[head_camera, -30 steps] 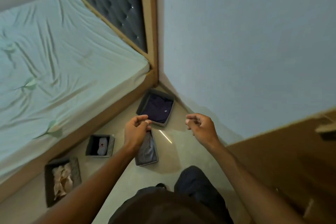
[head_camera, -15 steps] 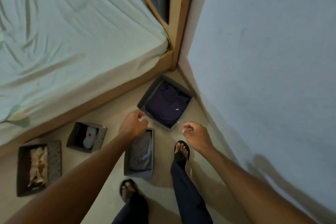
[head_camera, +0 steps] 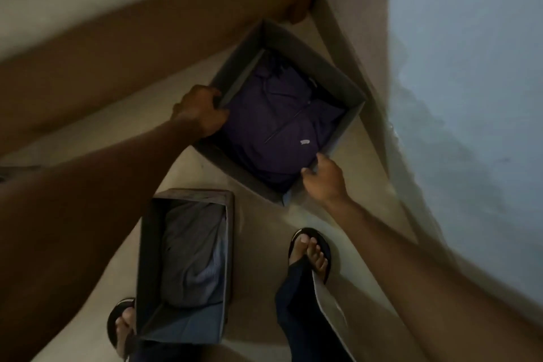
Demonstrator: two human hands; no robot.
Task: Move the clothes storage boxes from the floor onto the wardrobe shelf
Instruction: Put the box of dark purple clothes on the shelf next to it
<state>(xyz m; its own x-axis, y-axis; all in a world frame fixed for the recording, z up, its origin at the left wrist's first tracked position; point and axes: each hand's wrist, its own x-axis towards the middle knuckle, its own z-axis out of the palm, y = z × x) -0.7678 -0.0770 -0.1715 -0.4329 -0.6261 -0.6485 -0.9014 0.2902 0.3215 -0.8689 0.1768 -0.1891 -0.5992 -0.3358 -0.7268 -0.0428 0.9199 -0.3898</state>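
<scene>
Box [head_camera: 338, 79] on floor is gripped at opposite rims: left hand [head_camera: 199, 110] closed on one wall, right hand [head_camera: 324, 178] on the other. Walls judged soft, load light; corner holds advised.

Both forearms are bare, with no sleeves, watch or rings showing on the left hand [head_camera: 199, 112] or the right hand [head_camera: 324, 178]. The legs wear dark navy trousers [head_camera: 296, 297]. Each foot sits in a black flip-flop [head_camera: 311, 253] with toes exposed.

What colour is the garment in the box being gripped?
Dark purple garment, seen in the head view.
</scene>
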